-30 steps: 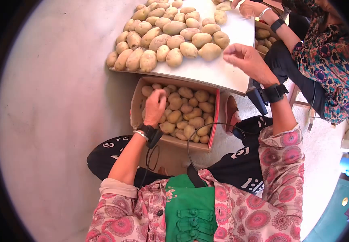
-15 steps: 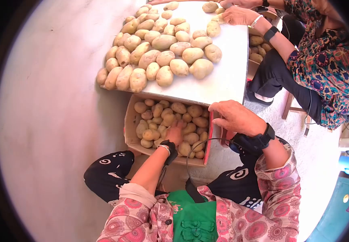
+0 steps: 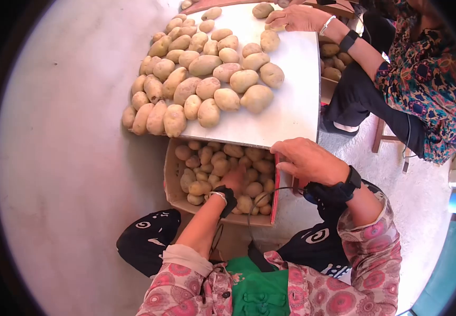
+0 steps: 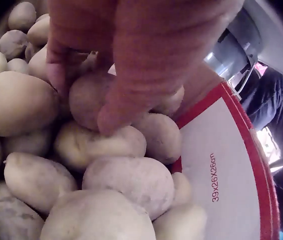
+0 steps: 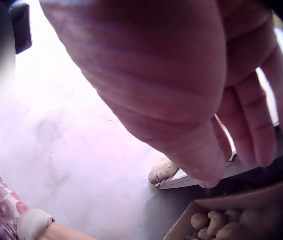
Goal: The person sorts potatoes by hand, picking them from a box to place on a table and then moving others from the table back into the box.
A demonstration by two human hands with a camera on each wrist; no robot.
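Note:
My left hand (image 3: 232, 181) is down among the potatoes (image 3: 200, 188) in a cardboard box (image 3: 183, 203). In the left wrist view, the thumb and fingers of that hand (image 4: 146, 55) curl round a potato (image 4: 87, 100) near the box's red-edged flap (image 4: 219, 165). My right hand (image 3: 315, 160) is at the box's right edge, just below the table corner, its fingertips by the red rim. The right wrist view shows this hand (image 5: 176, 85) with fingers extended and nothing held.
Rows of potatoes (image 3: 204, 65) cover the left part of the white table (image 3: 291, 100), which stands just beyond the box. Another person's hand (image 3: 299, 18) is over the table's far right, with a second box of potatoes (image 3: 331, 63) beside it. A cable hangs across my box.
My left hand has gone from the box's left side down into the potatoes. My right hand has come down from over the table to the box's right edge. The head view has shifted.

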